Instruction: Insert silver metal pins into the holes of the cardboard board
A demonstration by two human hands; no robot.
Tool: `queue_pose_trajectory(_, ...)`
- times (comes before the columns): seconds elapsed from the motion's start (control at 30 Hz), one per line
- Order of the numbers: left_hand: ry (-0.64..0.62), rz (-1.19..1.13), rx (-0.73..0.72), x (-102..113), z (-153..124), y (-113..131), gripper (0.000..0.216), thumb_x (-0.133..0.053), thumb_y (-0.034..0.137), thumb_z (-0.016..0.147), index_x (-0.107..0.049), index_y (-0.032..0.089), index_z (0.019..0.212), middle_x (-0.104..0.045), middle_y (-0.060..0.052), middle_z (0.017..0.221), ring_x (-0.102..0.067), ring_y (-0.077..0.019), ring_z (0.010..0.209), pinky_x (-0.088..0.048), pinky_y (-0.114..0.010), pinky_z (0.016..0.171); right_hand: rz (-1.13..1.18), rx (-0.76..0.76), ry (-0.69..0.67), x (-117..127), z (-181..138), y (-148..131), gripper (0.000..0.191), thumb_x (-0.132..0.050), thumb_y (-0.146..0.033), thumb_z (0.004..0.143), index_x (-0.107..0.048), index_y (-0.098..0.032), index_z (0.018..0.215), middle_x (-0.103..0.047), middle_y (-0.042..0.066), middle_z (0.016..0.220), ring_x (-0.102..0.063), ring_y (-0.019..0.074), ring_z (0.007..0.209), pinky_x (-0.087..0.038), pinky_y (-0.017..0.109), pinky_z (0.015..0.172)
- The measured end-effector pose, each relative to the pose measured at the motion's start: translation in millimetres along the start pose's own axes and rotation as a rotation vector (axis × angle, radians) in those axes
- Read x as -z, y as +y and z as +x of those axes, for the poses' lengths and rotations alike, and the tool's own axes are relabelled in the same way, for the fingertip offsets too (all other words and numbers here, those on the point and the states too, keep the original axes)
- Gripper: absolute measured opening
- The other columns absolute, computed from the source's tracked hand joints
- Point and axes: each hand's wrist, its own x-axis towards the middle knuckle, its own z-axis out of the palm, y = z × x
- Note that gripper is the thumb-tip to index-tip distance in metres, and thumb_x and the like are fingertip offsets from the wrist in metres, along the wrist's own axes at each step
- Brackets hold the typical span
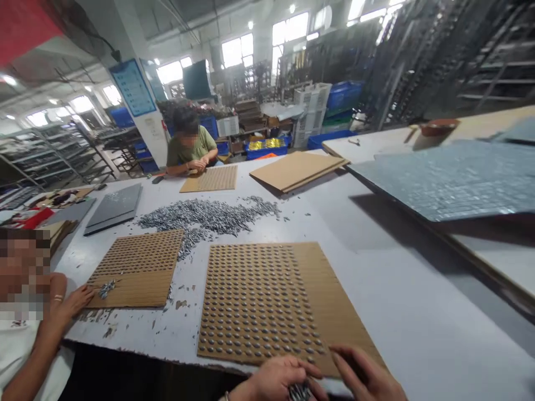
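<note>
Both hands are bare, with no gloves and no sleeves showing at the wrists. The left hand (pixel 276 379) wears a thin bracelet (only partly visible); the right hand (pixel 368 376) carries nothing.

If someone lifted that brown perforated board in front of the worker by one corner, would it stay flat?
The brown board looks thin like fibreboard, so it would probably flex slightly. The small metal pieces seated in its holes add weight and might spill if it tilts.

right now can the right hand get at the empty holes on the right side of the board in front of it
Probably yes. The right hand hovers at the near edge of the brown board, beside its unfilled right strip, and nothing lies between them. The left hand holds small metal pieces.
</note>
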Motion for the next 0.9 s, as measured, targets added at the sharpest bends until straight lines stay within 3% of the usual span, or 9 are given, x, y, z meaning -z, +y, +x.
queue_pose_trajectory(0.17, -0.05, 0.137, 0.084, -23, -26, 14, 0.038, -0.069, 0.039, 0.074, -0.06, 0.012, 0.1, -0.065, -0.006, 0.073, -0.049, -0.0082, 0.045, -0.031, -0.018, 0.036, -0.005, -0.113, -0.038, 26, -9, -1, 0.028, -0.05, -0.044, 0.087, -0.067, -0.021, 0.09, -0.07, 0.006, 0.085, -0.064, 0.0215, 0.078, -0.051, 0.032, 0.073)
queue_pose_trajectory(0.27, -0.054, 0.192, 0.086, -28, -24, 24, 0.032, -0.065, 0.042, 0.08, -0.055, 0.015, 0.093, -0.066, -0.004, 0.073, -0.045, -0.0055, 0.041, -0.022, -0.016, 0.033, -0.018, -0.167, -0.042, 25, -13, 0, 0.022, -0.05, -0.036, 0.089, -0.063, -0.019, 0.083, -0.065, 0.002, 0.073, -0.06, 0.0173, 0.068, -0.047, 0.028, 0.066)
queue_pose_trajectory(0.43, 0.009, 0.255, 0.159, -27, -21, 24, 0.036, -0.068, 0.049, 0.076, -0.055, 0.016, 0.083, -0.054, 0.004, 0.055, -0.032, -0.0022, 0.032, -0.013, -0.016, 0.032, -0.108, -0.099, -0.066, 14, -16, -3, 0.013, -0.05, -0.024, 0.089, -0.059, -0.019, 0.081, -0.061, 0.002, 0.077, -0.056, 0.0157, 0.071, -0.043, 0.027, 0.066)
queue_pose_trajectory(0.57, 0.101, 0.245, 0.143, -29, -21, 24, 0.039, -0.073, 0.049, 0.071, -0.061, 0.013, 0.082, -0.047, 0.006, 0.054, -0.033, -0.0017, 0.037, -0.013, -0.016, 0.035, -0.166, -0.08, -0.112, 5, -11, -7, 0.012, -0.049, -0.02, 0.09, -0.058, -0.02, 0.082, -0.062, 0.003, 0.081, -0.056, 0.0155, 0.075, -0.042, 0.026, 0.069)
queue_pose_trajectory(0.77, 0.055, 0.148, 0.142, -27, -22, 26, 0.04, -0.077, 0.037, 0.069, -0.064, 0.012, 0.097, -0.059, -0.001, 0.072, -0.044, -0.0044, 0.049, -0.026, -0.016, 0.04, -0.326, -0.158, -0.199, -6, -1, -13, 0.011, -0.052, -0.02, 0.089, -0.061, -0.019, 0.083, -0.064, 0.004, 0.086, -0.059, 0.016, 0.08, -0.041, 0.025, 0.071)
queue_pose_trajectory(0.9, 0.036, 0.128, 0.132, -21, -22, 24, 0.035, -0.075, 0.035, 0.073, -0.057, 0.017, 0.095, -0.065, -0.003, 0.077, -0.045, -0.0042, 0.048, -0.027, -0.016, 0.041, -0.377, -0.229, -0.156, -11, 3, -12, 0.005, -0.054, -0.02, 0.087, -0.059, -0.02, 0.086, -0.065, 0.002, 0.082, -0.059, 0.0156, 0.076, -0.04, 0.025, 0.068)
